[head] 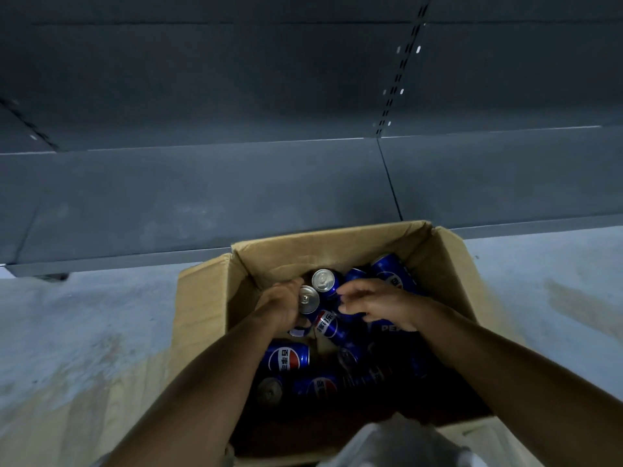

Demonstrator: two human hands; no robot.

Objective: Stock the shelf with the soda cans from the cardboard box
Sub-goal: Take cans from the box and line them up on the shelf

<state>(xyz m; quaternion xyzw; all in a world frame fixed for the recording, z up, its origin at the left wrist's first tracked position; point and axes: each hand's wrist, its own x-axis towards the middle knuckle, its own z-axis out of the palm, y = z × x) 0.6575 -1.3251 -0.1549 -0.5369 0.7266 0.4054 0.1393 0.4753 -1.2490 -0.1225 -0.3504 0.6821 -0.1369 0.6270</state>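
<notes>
While both arms reach into the cardboard box (209, 298), the pick is on — shelf (202, 203) bare ahead.
Left hand (281, 306) grasps an upright Pepsi can (308, 299); right hand (377, 303) hovers released over another can (324, 280). Next — lift out, set on the shelf. Deeper cans sit in shadow, uncountable.

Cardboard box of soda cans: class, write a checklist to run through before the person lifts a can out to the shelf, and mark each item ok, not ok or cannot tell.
1. Cardboard box flaps open: ok.
2. Left hand has a can in its grip: ok, fingers curl round it.
3. Right hand has a can: not ok, it hovers with fingers spread.
4. Shelf has free room: ok, no cans on it.
5. More soda cans left to stock: ok.
6. Held can undented: cannot tell.
</notes>
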